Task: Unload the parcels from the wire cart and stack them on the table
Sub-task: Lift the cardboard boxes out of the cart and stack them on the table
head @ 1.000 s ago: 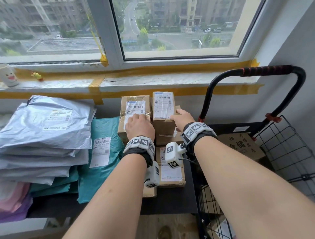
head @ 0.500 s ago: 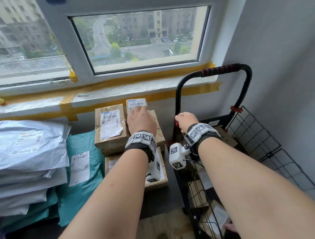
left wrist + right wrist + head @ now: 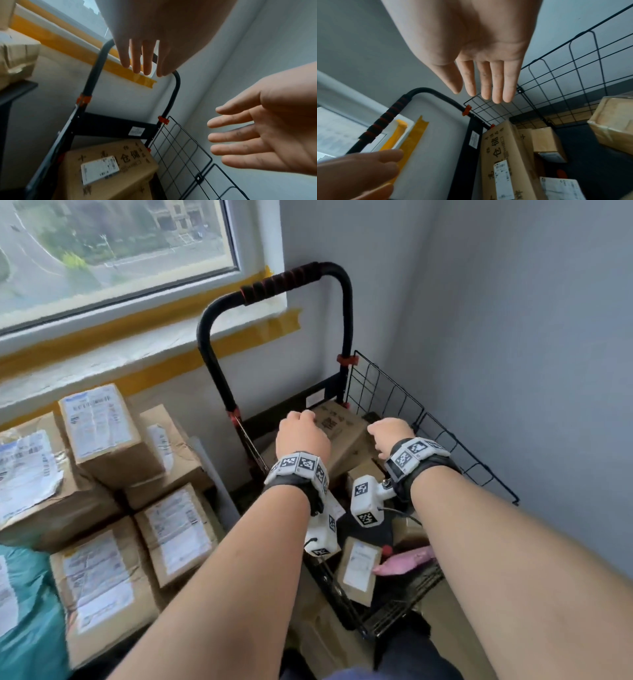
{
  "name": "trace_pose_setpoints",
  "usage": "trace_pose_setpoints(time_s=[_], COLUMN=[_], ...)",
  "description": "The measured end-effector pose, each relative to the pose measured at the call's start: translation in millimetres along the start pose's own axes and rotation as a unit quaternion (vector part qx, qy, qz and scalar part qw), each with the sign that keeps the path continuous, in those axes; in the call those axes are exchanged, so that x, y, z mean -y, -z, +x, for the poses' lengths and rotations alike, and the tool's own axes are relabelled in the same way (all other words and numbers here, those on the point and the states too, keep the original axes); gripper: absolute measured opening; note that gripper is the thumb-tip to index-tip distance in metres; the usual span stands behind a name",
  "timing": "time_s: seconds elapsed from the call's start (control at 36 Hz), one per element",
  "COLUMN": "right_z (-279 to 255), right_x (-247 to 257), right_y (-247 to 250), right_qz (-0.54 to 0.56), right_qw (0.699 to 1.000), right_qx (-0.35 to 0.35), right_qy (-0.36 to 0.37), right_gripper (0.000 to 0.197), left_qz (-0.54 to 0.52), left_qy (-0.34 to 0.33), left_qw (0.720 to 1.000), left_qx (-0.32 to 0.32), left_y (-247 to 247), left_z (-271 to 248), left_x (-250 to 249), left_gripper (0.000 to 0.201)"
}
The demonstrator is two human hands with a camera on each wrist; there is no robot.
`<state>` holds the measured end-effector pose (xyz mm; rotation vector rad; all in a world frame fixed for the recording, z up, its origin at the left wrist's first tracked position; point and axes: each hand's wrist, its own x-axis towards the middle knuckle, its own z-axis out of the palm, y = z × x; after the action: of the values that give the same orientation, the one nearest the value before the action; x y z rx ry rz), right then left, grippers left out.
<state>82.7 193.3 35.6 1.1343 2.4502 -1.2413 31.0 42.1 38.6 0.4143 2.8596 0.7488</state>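
Note:
The black wire cart (image 3: 394, 405) stands right of the table in the room's corner. A large brown box (image 3: 346, 436) with printed characters and a white label lies at its far end, also seen as the box (image 3: 111, 169) and the box (image 3: 501, 155). My left hand (image 3: 301, 436) and right hand (image 3: 388, 434) hover side by side just above it, holding nothing. The wrist views show the left hand (image 3: 140, 56) and the right hand (image 3: 484, 81) with straight fingers, clear of the box. Stacked cardboard parcels (image 3: 102, 433) sit on the table (image 3: 18, 88).
Lower in the cart lie a small labelled box (image 3: 359, 570), a pink bag (image 3: 404, 563) and more small boxes (image 3: 546, 142). The cart's handle (image 3: 274, 285) arches behind the large box. A teal mailer (image 3: 24, 611) lies at the table's left. Grey walls close the right side.
Both hands left the boxes stacked on the table and swung right over the cart, now above the large box. My view turned right with them.

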Motion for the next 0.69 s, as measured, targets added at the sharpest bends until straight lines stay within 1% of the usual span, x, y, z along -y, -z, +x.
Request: trace_pose_setpoints(time_s=[0.03,0.11,0.14,0.22,0.28,0.31,0.36,0.42,0.44,0.53,0.61,0.69], right_z=[7.7,35.1,44.8,71.9,89.6,98.3,115.9,130.4,135.2,142.7,147.3,147.4], right_x=[-9.9,-34.5,-42.2,-67.1,-86.3,-96.5,-114.5,-128.5,-133.9,-148.4,-157.5,-157.5], right_y=[5.4,14.5,15.7,23.0,29.9,33.7,40.2,43.9,45.3,45.8,42.1,36.1], right_qz=[0.008,0.011,0.004,-0.028,-0.040,-0.052,-0.075,-0.093,-0.098,-0.116,-0.146,-0.177], right_qw=[1.000,1.000,0.999,0.997,0.995,0.993,0.988,0.986,0.984,0.977,0.970,0.962], right_qx=[0.000,0.010,0.017,0.045,0.082,0.102,0.128,0.134,0.141,0.173,0.194,0.199], right_qy=[-0.009,-0.024,-0.036,-0.061,-0.046,-0.039,-0.040,-0.041,-0.041,-0.038,-0.027,-0.056], right_gripper=[0.005,0.028,0.030,0.021,0.008,0.010,0.023,0.036,0.038,0.039,0.039,0.036], left_qz=[-0.002,-0.010,-0.013,-0.030,-0.050,-0.060,-0.077,-0.091,-0.097,-0.119,-0.146,-0.170], left_qy=[0.013,0.063,0.081,0.149,0.194,0.215,0.256,0.289,0.302,0.332,0.351,0.364], left_qw=[1.000,0.996,0.995,0.984,0.973,0.968,0.957,0.947,0.942,0.928,0.917,0.909], left_qx=[0.016,0.055,0.065,0.098,0.115,0.116,0.111,0.111,0.113,0.123,0.118,0.114], left_y=[-10.9,-44.3,-55.4,-85.6,-105.5,-115.9,-135.6,-154.9,-163.9,-184.0,-194.5,-197.6], left_z=[1.5,8.7,11.2,16.3,17.0,17.2,16.0,12.7,10.4,2.1,-0.6,-2.4], left_x=[-6.8,-23.4,-27.5,-38.3,-45.1,-48.2,-54.8,-61.0,-63.8,-70.9,-74.9,-76.9], left_gripper=[0.042,0.042,0.042,0.044,0.045,0.045,0.045,0.043,0.042,0.041,0.041,0.040])
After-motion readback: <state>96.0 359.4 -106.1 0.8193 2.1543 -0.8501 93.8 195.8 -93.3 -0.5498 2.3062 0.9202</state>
